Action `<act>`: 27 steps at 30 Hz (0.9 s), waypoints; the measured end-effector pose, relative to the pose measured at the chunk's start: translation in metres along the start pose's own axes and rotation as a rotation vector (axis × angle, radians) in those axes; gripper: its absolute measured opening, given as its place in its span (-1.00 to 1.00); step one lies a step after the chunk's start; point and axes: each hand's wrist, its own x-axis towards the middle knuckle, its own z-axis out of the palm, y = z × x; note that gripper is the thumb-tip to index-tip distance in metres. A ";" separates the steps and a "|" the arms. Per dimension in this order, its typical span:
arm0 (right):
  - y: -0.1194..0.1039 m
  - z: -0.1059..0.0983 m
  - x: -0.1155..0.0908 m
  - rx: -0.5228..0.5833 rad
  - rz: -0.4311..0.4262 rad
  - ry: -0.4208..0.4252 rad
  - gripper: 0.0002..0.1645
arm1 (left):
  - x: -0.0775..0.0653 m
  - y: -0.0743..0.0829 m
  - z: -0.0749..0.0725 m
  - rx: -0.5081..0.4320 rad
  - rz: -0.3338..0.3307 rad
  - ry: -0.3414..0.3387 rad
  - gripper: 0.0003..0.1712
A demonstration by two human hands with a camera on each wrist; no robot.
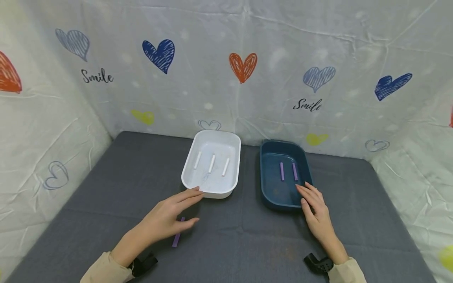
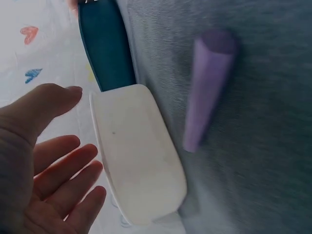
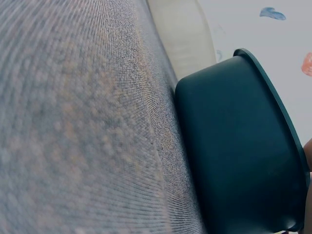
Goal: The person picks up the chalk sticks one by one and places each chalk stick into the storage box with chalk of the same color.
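Your left hand (image 1: 166, 220) hovers low over the grey worktop (image 1: 88, 196), fingers straight and relaxed, grasping nothing; its fingertips reach the near rim of the white tray (image 1: 231, 184), though you cannot tell from the head view if they touch it. A purple stick (image 1: 176, 237) lies flat on the worktop right under that hand, partly hidden by the palm; the left wrist view shows it (image 2: 207, 87) lying loose on the fabric beside the white tray (image 2: 141, 165), apart from the fingers (image 2: 68, 165). Your right hand (image 1: 316, 214) lies with straight fingers on the near right rim of the dark blue tray (image 1: 269, 196), holding nothing. Inside the blue tray two purple sticks (image 1: 288, 171) lie side by side, parallel, near the far end. Inside the white tray three white sticks (image 1: 211, 163) lie in a row, also parallel. The two trays stand next to each other, a narrow gap between. Heart-print cloth (image 1: 226, 59) walls the worktop on three sides.
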 end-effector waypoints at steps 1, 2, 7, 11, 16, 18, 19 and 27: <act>0.000 0.000 0.000 0.001 0.000 -0.001 -0.51 | -0.003 -0.001 -0.001 -0.003 0.007 0.009 -0.35; 0.000 0.000 0.000 0.001 0.000 -0.001 -0.51 | -0.006 -0.001 -0.002 -0.009 0.016 0.016 -0.38; -0.001 -0.001 0.000 0.005 0.012 -0.008 -0.52 | -0.022 -0.003 -0.006 -0.034 0.004 -0.005 -0.41; -0.001 -0.001 0.000 0.003 0.019 -0.009 -0.53 | -0.034 -0.004 -0.011 -0.061 -0.084 -0.130 -0.28; -0.001 -0.001 0.000 0.002 0.019 -0.008 -0.54 | -0.045 -0.005 -0.016 -0.106 -0.177 -0.301 -0.07; -0.001 -0.002 0.000 0.001 0.020 -0.008 -0.54 | -0.048 -0.006 -0.017 -0.111 -0.192 -0.353 0.01; -0.001 -0.002 0.000 -0.003 0.020 -0.008 -0.54 | -0.049 -0.006 -0.018 -0.109 -0.196 -0.372 0.04; -0.001 -0.002 0.001 -0.044 -0.029 0.000 -0.53 | -0.053 -0.010 -0.018 -0.106 -0.186 -0.422 0.06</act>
